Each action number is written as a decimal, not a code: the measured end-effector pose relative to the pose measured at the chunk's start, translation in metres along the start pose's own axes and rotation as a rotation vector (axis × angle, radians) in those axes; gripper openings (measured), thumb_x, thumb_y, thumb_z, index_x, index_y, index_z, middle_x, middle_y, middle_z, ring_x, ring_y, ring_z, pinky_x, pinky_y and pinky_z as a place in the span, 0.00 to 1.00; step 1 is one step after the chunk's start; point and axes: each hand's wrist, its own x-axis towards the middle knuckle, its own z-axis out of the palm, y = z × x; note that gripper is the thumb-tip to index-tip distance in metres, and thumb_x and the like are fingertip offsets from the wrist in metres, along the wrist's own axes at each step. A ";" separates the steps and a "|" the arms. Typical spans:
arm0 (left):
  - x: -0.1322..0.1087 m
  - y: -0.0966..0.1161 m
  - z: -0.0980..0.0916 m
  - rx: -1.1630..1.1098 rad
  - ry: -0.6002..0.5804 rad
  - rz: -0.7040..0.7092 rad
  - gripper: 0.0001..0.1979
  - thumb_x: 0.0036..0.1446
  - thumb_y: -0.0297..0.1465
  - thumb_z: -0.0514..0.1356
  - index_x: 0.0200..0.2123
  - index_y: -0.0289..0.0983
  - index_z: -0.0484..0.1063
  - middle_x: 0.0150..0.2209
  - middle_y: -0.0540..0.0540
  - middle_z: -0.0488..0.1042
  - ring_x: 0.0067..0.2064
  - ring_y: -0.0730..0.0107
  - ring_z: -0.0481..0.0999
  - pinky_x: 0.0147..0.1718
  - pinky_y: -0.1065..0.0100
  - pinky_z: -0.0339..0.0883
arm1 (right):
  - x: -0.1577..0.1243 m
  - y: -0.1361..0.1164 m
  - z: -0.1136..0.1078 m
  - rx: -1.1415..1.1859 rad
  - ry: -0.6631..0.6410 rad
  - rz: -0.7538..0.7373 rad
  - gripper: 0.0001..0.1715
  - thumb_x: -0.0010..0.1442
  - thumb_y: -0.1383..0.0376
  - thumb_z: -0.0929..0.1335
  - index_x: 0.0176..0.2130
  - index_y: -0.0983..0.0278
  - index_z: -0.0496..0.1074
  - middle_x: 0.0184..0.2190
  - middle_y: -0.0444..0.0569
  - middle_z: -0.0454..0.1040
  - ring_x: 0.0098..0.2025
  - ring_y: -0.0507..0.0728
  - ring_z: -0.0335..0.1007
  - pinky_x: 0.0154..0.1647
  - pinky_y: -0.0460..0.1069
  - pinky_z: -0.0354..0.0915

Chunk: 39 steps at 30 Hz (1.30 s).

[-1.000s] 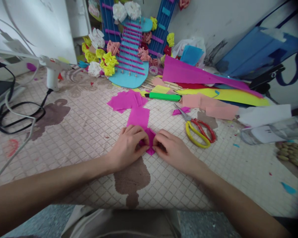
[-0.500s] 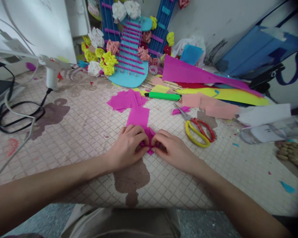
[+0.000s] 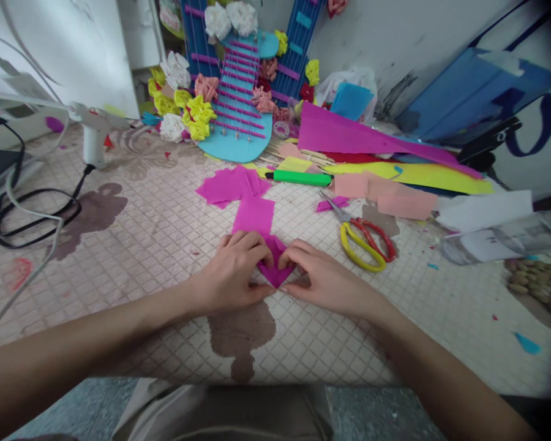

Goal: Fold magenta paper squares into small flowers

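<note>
A small magenta piece of crepe paper (image 3: 276, 274) lies on the table with its lower corner pointing at me and its sides folded. My left hand (image 3: 239, 266) has its curled fingers on the paper's left side, its thumb at the bottom tip. On the other side my right hand (image 3: 319, 275) presses the paper with bent fingers, and that thumb also rests by the tip. Parts of the paper are hidden under both hands. Just beyond it lies a flat magenta square (image 3: 253, 215), touching a pile of magenta squares (image 3: 229, 185).
Scissors (image 3: 362, 248) with red and yellow handles lie right of my hands. Behind are a green marker (image 3: 302, 178), paper strips (image 3: 408, 177) and a flower-decorated blue craft piece (image 3: 239, 138). A glue gun (image 3: 94, 138) with cords stands left; a clear bottle (image 3: 487, 245) lies right.
My thumbs have moved down toward me, from pinching at the paper's middle to its lower tip. More of the folded magenta paper now shows between my hands.
</note>
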 end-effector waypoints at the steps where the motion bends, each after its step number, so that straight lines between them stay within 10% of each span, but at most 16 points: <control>1: 0.000 -0.001 -0.001 -0.007 -0.006 -0.001 0.14 0.48 0.35 0.66 0.37 0.37 0.69 0.41 0.45 0.68 0.43 0.57 0.65 0.40 0.58 0.56 | 0.000 0.000 0.000 0.009 -0.005 0.000 0.08 0.56 0.69 0.67 0.39 0.62 0.65 0.39 0.46 0.66 0.42 0.54 0.64 0.41 0.49 0.61; 39: 0.006 -0.011 -0.009 -0.212 -0.063 0.013 0.03 0.58 0.27 0.57 0.32 0.36 0.70 0.37 0.46 0.69 0.42 0.64 0.67 0.43 0.61 0.59 | 0.003 0.015 -0.007 0.073 0.009 -0.020 0.04 0.59 0.71 0.65 0.31 0.63 0.66 0.31 0.43 0.64 0.31 0.50 0.61 0.33 0.46 0.57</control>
